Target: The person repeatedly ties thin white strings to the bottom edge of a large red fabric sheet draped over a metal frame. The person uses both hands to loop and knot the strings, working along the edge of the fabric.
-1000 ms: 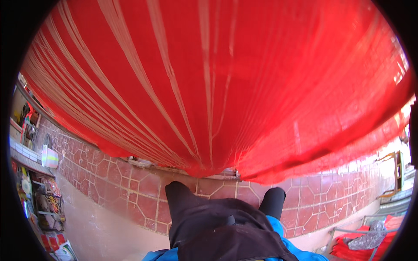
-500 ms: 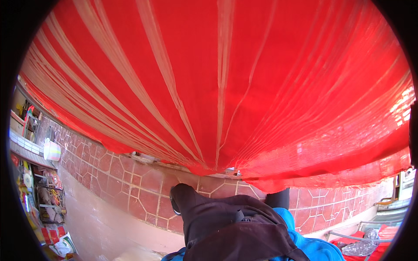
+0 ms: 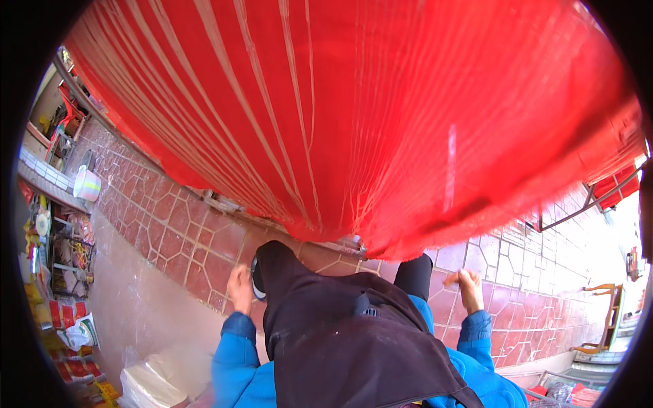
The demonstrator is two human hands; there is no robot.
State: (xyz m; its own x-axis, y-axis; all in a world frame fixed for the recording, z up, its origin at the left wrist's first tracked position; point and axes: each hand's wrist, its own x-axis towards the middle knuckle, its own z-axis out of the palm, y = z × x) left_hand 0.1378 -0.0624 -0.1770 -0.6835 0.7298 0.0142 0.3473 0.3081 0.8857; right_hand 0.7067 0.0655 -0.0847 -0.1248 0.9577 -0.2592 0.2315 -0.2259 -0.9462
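A broad red cloth [image 3: 326, 122] with pale lengthwise stripes spreads across the upper part of the view, its lower edge hanging just beyond my knees. My left hand [image 3: 239, 289] is beside my left knee, apart from the cloth; its fingers are smeared by motion. On the other side my right hand [image 3: 469, 291] is raised over the tiles, with a finger stretched out toward the left and nothing seen in it. Below the cloth's edge on the right, my right hand does not touch it. A dark apron [image 3: 354, 340] covers my lap between the blue sleeves.
Red tiled floor [image 3: 183, 238] runs under the cloth. At left stand a pale bucket [image 3: 87, 183] and shelves [image 3: 68, 258] with packed goods. A clear plastic bag [image 3: 153, 381] lies lower left. Right are a metal frame [image 3: 571, 214] and a wooden chair [image 3: 605, 319].
Both my hands and blue sleeves have come into view from below. The cloth's lower edge has shifted up in the picture, and its right side has swung upward, uncovering tiles and a metal frame.
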